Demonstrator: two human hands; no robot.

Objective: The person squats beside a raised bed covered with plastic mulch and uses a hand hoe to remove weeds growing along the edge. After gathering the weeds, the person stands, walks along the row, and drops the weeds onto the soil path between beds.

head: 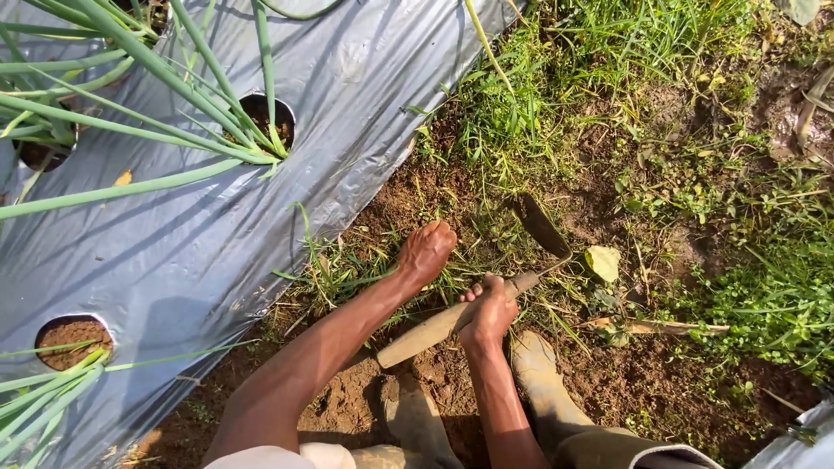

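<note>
Your right hand (489,314) is wrapped tight round the wooden handle of the hand hoe (469,304), fingers fully curled; the handle runs back toward seven o'clock from your fist, and the dark blade (540,224) angles up toward one o'clock into the soil. Your left hand (426,252) sits at ten o'clock of the right, fingers bent down into the grass (347,265), holding no tool. Silver plastic mulch sheet (261,217) lies at nine o'clock, with round planting holes (74,334).

Single head view, looking steeply down from close above at soil strip (660,382) beside plastic mulch sheet (200,252).
</note>
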